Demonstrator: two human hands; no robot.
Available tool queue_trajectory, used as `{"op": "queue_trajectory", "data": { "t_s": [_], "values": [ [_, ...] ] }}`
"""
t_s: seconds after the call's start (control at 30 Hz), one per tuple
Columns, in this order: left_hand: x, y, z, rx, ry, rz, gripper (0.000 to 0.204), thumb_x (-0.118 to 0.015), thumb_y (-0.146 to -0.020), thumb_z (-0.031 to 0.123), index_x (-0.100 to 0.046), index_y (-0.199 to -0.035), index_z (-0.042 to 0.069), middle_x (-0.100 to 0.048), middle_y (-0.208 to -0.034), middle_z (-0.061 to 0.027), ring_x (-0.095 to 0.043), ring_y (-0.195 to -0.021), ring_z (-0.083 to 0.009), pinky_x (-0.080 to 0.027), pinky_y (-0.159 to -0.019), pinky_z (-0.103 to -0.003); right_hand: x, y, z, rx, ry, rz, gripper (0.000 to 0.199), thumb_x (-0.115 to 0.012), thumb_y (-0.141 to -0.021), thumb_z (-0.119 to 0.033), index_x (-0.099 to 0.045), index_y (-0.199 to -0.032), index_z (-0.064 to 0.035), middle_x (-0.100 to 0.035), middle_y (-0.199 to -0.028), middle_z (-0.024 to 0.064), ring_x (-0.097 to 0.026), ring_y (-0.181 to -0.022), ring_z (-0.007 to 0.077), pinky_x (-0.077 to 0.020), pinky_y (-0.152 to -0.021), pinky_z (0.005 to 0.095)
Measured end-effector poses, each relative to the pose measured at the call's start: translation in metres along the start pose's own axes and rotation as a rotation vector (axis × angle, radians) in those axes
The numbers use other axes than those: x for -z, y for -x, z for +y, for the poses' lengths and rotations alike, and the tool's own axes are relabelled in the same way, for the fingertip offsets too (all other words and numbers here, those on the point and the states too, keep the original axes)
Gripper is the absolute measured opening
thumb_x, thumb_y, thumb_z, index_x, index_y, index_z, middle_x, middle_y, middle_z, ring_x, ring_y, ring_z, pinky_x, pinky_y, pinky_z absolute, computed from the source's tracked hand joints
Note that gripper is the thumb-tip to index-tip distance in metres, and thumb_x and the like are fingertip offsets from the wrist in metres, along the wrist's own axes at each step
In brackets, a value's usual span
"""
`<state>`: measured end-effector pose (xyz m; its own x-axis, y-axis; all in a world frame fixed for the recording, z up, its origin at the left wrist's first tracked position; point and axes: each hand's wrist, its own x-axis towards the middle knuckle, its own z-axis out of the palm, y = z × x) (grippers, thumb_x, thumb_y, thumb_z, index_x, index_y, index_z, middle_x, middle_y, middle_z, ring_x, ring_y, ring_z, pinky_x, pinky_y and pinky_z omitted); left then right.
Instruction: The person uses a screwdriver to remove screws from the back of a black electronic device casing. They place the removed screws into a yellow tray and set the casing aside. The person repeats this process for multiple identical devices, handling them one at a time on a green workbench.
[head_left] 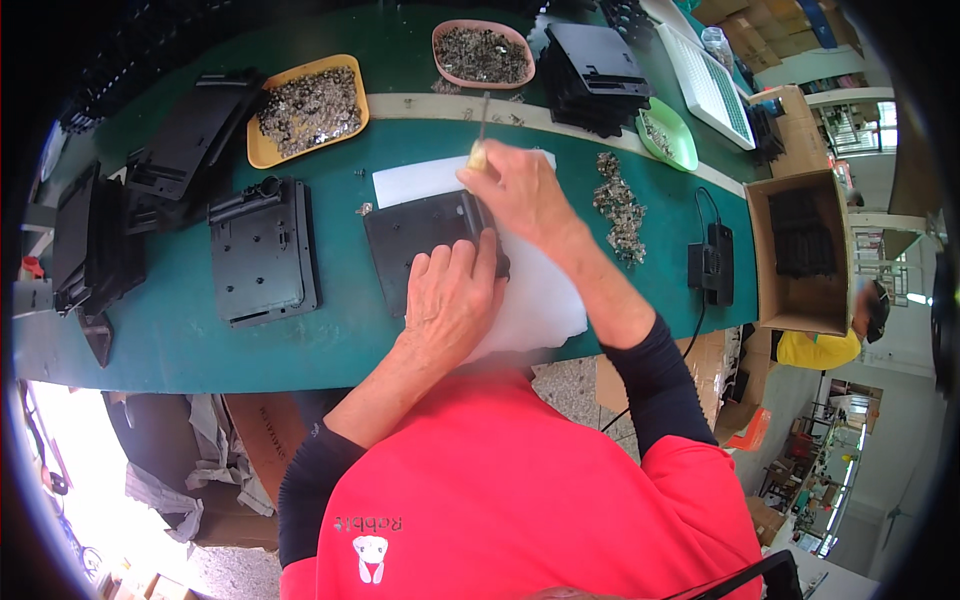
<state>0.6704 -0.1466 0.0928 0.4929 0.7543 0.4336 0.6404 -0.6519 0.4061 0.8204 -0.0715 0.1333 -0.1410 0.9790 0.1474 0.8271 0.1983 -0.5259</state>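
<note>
The left hand (447,300) rests on the black panel (398,235), fingers slightly spread. By the panel's far right corner, the right hand (525,195) pinches a yellow-handled tool (478,157), long axis running near to far, shaft pointing away.

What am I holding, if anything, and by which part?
Your right grip holds a screwdriver-like tool by its yellowish handle; your left grip rests on a black panel.

Even, bright light covers the table (180,350), leaving soft shadows. Glare burns the lower left to white, and a window (887,125) shines at right. Fisheye distortion bows straight edges toward the black rim.
</note>
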Motion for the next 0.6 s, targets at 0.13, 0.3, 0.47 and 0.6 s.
{"op": "queue_trajectory", "data": {
  "t_s": [0.13,0.3,0.47,0.6],
  "values": [
    [-0.006,0.002,-0.002,-0.034,-0.046,0.010,0.039,-0.072,-0.071,0.020,-0.060,-0.104,0.002,-0.048,-0.077,-0.0044,-0.049,-0.070,-0.0204,-0.036,-0.061,-0.036,-0.029,0.031,0.002,0.200,-0.002,0.306,0.013,-0.066,-0.084,-0.013,-0.061,-0.085,-0.0012,-0.064,-0.084,0.0154,-0.063,-0.074,0.0363,-0.0518,-0.065,0.0383],
    [-0.006,0.002,0.001,-0.060,-0.115,0.069,0.034,-0.071,-0.073,0.019,-0.061,-0.100,0.001,-0.049,-0.076,-0.0047,-0.049,-0.069,-0.0209,-0.036,-0.061,-0.037,-0.026,0.039,0.002,0.010,-0.253,0.332,0.013,-0.064,-0.087,-0.014,-0.064,-0.089,-0.0013,-0.068,-0.083,0.0091,-0.065,-0.074,0.0193,-0.0509,-0.064,0.0322],
    [-0.005,0.005,0.001,-0.114,-0.066,0.138,0.029,-0.062,-0.076,0.011,-0.064,-0.103,0.002,-0.051,-0.077,-0.0047,-0.050,-0.072,-0.0211,-0.037,-0.064,-0.036,-0.008,0.058,0.043,-0.172,-0.686,0.317,0.010,-0.061,-0.086,-0.008,-0.068,-0.089,-0.0031,-0.066,-0.077,0.0034,-0.058,-0.065,0.0088,-0.0447,-0.056,0.0227],
    [-0.004,0.011,-0.012,-0.109,-0.039,0.204,0.026,-0.061,-0.077,0.010,-0.064,-0.103,0.004,-0.054,-0.077,-0.0046,-0.052,-0.074,-0.0221,-0.039,-0.064,-0.036,0.004,0.076,0.021,-0.275,-0.486,0.160,0.020,-0.058,-0.082,-0.019,-0.070,-0.087,-0.0037,-0.067,-0.072,0.0106,-0.065,-0.068,0.0191,-0.0504,-0.064,0.0325]
  ]
}}
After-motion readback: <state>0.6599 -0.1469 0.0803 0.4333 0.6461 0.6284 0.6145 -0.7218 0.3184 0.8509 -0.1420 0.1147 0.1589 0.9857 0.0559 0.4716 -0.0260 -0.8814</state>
